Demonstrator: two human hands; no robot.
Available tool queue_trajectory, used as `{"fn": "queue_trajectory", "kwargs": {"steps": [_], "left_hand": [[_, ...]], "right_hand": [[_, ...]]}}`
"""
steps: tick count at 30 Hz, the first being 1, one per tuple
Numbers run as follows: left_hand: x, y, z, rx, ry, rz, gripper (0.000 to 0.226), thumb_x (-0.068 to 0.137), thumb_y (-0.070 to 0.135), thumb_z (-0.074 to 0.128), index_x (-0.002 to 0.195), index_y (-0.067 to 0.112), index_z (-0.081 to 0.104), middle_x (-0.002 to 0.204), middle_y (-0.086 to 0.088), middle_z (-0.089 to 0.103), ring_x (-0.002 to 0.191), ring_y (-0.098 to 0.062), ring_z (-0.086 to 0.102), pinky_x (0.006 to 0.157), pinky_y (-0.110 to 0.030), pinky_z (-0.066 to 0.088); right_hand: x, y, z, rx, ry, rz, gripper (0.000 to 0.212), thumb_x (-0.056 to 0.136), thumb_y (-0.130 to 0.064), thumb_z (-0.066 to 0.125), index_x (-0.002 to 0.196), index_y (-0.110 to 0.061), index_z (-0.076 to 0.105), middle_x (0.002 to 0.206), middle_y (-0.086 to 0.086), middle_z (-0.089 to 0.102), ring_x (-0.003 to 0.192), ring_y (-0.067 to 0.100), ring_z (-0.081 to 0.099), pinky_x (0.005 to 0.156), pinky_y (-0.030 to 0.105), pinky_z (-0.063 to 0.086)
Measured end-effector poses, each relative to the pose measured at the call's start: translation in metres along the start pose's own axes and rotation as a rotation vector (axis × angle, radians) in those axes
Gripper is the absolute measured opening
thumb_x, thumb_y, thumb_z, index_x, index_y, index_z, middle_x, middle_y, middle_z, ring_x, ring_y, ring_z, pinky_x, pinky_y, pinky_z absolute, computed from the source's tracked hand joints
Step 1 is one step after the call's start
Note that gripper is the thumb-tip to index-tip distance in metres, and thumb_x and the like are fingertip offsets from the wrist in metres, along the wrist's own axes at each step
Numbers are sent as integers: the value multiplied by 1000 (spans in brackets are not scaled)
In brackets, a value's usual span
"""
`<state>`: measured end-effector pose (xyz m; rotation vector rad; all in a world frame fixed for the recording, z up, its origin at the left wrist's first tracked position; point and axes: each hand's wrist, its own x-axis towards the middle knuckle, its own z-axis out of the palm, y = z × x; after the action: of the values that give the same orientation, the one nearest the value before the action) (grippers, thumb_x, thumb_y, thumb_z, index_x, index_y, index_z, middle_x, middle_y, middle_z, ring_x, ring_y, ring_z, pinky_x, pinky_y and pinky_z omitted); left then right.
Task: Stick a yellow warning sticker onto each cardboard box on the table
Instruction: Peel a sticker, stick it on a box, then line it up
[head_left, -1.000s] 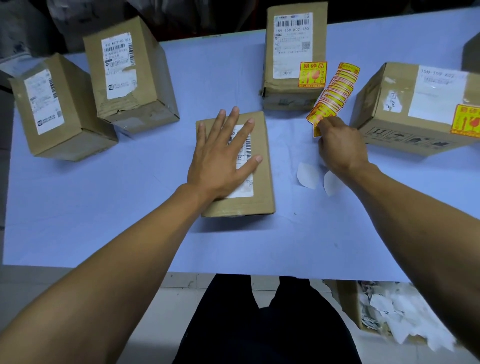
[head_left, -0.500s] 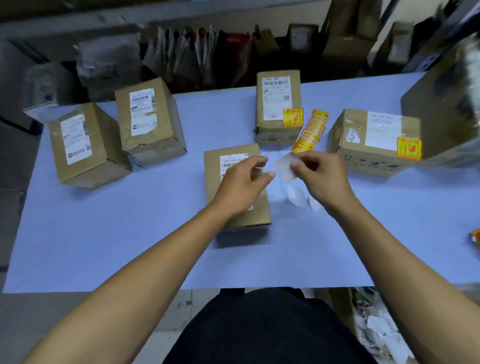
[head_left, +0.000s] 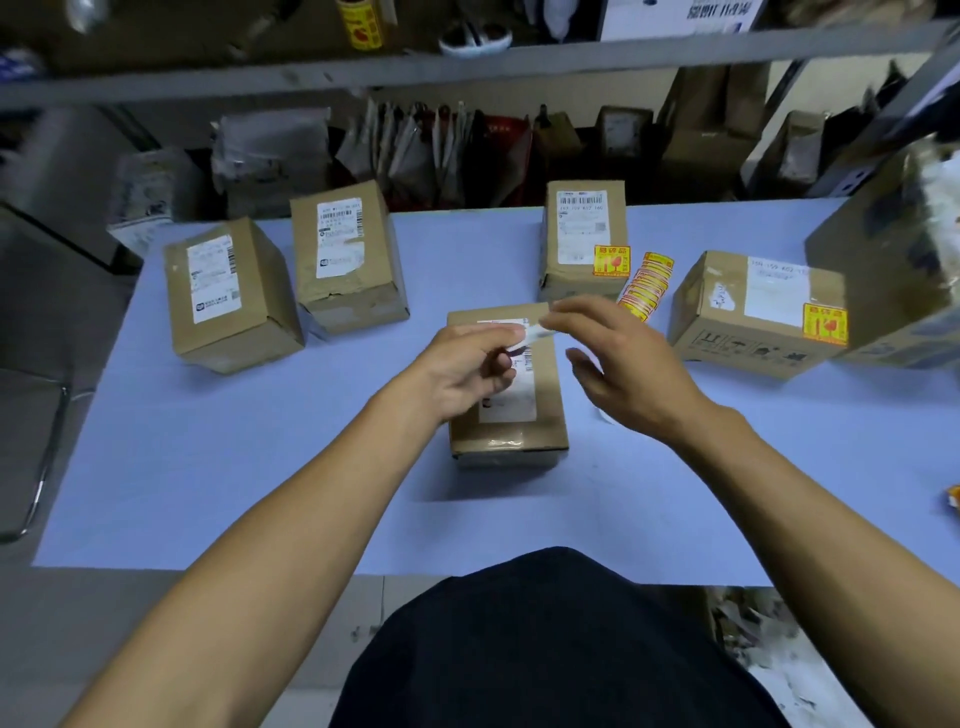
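Note:
Both hands hover over a flat cardboard box (head_left: 506, 415) at the table's middle. My left hand (head_left: 462, 366) pinches a small white-backed sticker piece (head_left: 535, 333) between thumb and forefinger. My right hand (head_left: 628, 358) reaches to that piece with straight fingers, its thumb held apart. A strip of yellow warning stickers (head_left: 645, 285) lies behind my right hand. The back box (head_left: 582, 228) and the right box (head_left: 753, 312) each carry a yellow sticker. Two boxes at the left (head_left: 228, 296) (head_left: 348, 254) show only white labels.
The blue table (head_left: 234, 467) has a large box (head_left: 893, 270) at its far right. A small orange item (head_left: 954, 496) sits at the right edge. Shelves with parcels stand behind. Paper scraps (head_left: 753, 623) lie below the table's right front.
My left hand lifted off the centre box and my right hand left the sticker strip. Both met over the box around a white-backed piece. The camera tilted up.

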<state>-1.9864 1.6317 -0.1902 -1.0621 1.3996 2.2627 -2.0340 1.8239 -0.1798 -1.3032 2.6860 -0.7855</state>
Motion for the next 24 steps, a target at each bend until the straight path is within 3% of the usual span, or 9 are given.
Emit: {"fn": "queue_trajectory", "kwargs": {"steps": [2, 4, 7, 9, 11, 14, 17, 24], "left_hand": [[-1, 1, -3, -38, -32, -41, 6, 90, 3, 68, 87, 9, 70, 65, -1, 59, 44, -6, 47, 48, -19, 50], [-3, -1, -4, -21, -49, -53, 5, 92, 6, 67, 90, 9, 70, 65, -3, 63, 45, -7, 51, 49, -20, 51], [-5, -6, -3, 247, 40, 54, 13, 95, 22, 62, 103, 16, 71, 87, -3, 70, 70, -15, 64, 60, -26, 54], [-7, -7, -4, 366, 101, 199, 16, 97, 31, 59, 100, 23, 71, 94, 1, 69, 83, -15, 64, 68, -27, 52], [-11, -7, -5, 325, 37, 245, 22, 99, 37, 55, 96, 23, 72, 86, 2, 71, 77, -13, 65, 68, -26, 52], [-17, -7, -7, 355, -57, 272, 17, 97, 30, 62, 90, 19, 73, 77, 1, 71, 68, -13, 62, 64, -25, 53], [-20, -9, -8, 369, -90, 302, 5, 92, 17, 69, 92, 13, 72, 83, -4, 70, 66, -13, 61, 67, -28, 52], [-25, -6, -4, 313, -150, 311, 10, 95, 14, 64, 99, 16, 72, 80, -5, 73, 63, -13, 63, 57, -23, 51]], "right_hand": [[3, -7, 2, 56, 54, 16, 20, 91, -6, 65, 109, -8, 70, 118, 9, 68, 107, 30, 62, 84, 39, 51], [5, -12, 5, 118, 103, 91, 10, 93, -13, 66, 101, -10, 72, 105, 5, 72, 98, 26, 63, 81, 41, 52], [9, -15, 5, 209, 81, 224, 11, 94, -17, 65, 99, -11, 72, 96, 1, 74, 91, 17, 65, 81, 38, 53], [13, -15, 3, 326, -4, 345, 10, 93, -17, 64, 97, -12, 72, 91, 2, 74, 88, 17, 66, 82, 40, 55], [17, -15, -2, 523, -93, 495, 8, 95, -16, 63, 93, -14, 71, 89, 7, 73, 88, 23, 68, 82, 43, 54], [18, -16, -5, 780, -159, 625, 14, 97, -11, 60, 91, -19, 69, 82, 5, 71, 78, 15, 65, 77, 33, 54], [19, -16, -5, 884, -135, 667, 12, 96, -7, 60, 94, -13, 70, 74, 2, 67, 71, 12, 60, 74, 28, 53], [18, -25, -10, 1040, -88, 677, 5, 92, -7, 66, 94, -3, 68, 69, 7, 66, 64, 15, 59, 67, 25, 56]]}}
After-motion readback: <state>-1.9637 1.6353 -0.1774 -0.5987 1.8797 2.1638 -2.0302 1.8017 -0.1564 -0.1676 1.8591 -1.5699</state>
